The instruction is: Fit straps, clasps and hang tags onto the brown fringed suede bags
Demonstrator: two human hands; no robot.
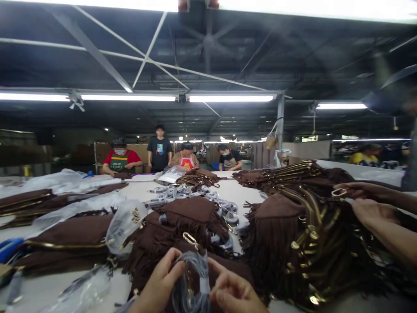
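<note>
My left hand (160, 280) grips a coiled grey strap (192, 278) from its left side, thumb and forefinger closed at the top of the coil. A pale band (204, 278) wraps around the coil, and a gold clasp (190, 238) sticks up above it. At the coil's right side is my right hand (235, 289), its fingers bent and pinched against the band's edge. Behind and beneath lies a brown fringed bag (189, 211). More grey coiled straps (228, 211) are heaped beyond it.
Brown bags with gold zippers (302, 230) are piled at right, where another person's hands (374, 208) hold a gold clasp. Zipped bags (71, 232), clear plastic (125, 226) and blue-handled scissors (11, 250) lie at left. Several people are across the white table (224, 191).
</note>
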